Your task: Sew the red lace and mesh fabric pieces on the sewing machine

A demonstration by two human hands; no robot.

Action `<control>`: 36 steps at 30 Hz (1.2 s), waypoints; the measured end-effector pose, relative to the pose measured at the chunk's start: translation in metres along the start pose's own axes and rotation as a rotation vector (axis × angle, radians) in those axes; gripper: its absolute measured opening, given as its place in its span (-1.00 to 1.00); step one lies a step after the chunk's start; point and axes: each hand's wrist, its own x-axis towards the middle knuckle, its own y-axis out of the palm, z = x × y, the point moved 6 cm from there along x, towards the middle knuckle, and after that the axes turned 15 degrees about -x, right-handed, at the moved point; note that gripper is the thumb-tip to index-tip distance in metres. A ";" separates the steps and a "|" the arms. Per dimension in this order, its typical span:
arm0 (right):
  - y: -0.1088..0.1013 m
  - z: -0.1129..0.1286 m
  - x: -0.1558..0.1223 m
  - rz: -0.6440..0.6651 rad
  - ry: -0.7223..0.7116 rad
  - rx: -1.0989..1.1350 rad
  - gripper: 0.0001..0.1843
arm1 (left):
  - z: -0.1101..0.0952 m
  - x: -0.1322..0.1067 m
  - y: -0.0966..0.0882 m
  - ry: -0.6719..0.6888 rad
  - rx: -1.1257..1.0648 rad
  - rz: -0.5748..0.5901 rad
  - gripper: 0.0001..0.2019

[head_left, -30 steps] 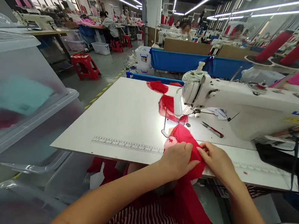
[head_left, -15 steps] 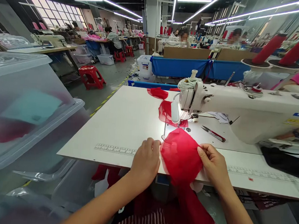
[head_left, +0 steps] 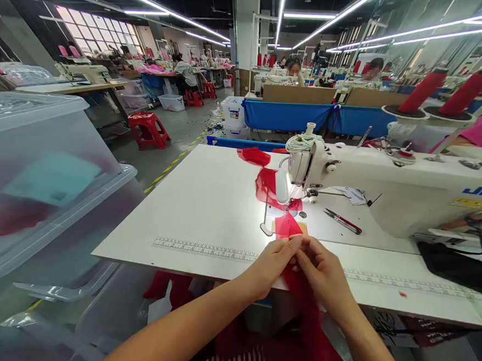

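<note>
Both hands meet at the front of the sewing machine [head_left: 349,169], pinching a sheer red fabric [head_left: 288,226]. My left hand [head_left: 270,262] grips it from the left, fingertips touching those of my right hand [head_left: 321,266]. The fabric's narrow top end lies at the needle, and its rest hangs over the table edge into my lap. Fingers cover the pinched part. More red fabric pieces [head_left: 267,185] lie behind and left of the needle. Thread snips [head_left: 342,221] rest on the machine bed to the right.
The white table [head_left: 173,203] has a printed ruler along its front. Clear plastic bins [head_left: 51,184] stand at the left, a red stool [head_left: 148,130] beyond them. Red thread cones [head_left: 423,91] rise at back right. Other people sit at machines farther off.
My hands have come together from either side of the fabric. The fabric, spread flat before, is now gathered narrow between my fingers. The view has tilted slightly up.
</note>
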 end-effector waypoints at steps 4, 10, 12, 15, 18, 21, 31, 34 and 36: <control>-0.009 -0.018 -0.019 -0.101 0.050 -0.019 -0.65 | 0.016 0.006 -0.018 -0.165 -0.302 -0.118 -0.55; -0.005 -0.043 -0.026 -0.011 0.494 0.555 -0.52 | -0.004 0.007 -0.012 -0.171 -0.522 -0.145 -0.87; 0.025 -0.033 -0.023 0.312 0.595 0.799 -0.49 | -0.011 0.007 -0.005 -0.181 -0.545 -0.141 -0.96; 0.034 -0.025 -0.002 0.314 0.545 0.965 -0.61 | -0.016 0.005 -0.002 -0.190 -0.526 -0.122 -0.96; 0.004 -0.039 0.020 0.019 0.492 0.843 -0.63 | -0.014 -0.002 -0.014 -0.205 -0.402 -0.090 -0.85; -0.030 -0.052 0.025 -0.096 0.424 0.504 -0.63 | -0.003 -0.018 -0.036 -0.323 -0.103 -0.088 -0.75; -0.022 -0.021 0.008 -0.213 -0.050 -0.454 -0.72 | -0.013 0.037 -0.030 -0.008 0.389 -0.041 -0.72; -0.010 -0.015 0.005 -0.173 -0.118 -0.488 -0.74 | -0.001 0.053 -0.032 -0.106 0.215 -0.092 -0.66; -0.009 -0.018 0.004 -0.160 -0.099 -0.458 -0.74 | 0.002 0.054 -0.035 -0.118 0.176 -0.102 -0.66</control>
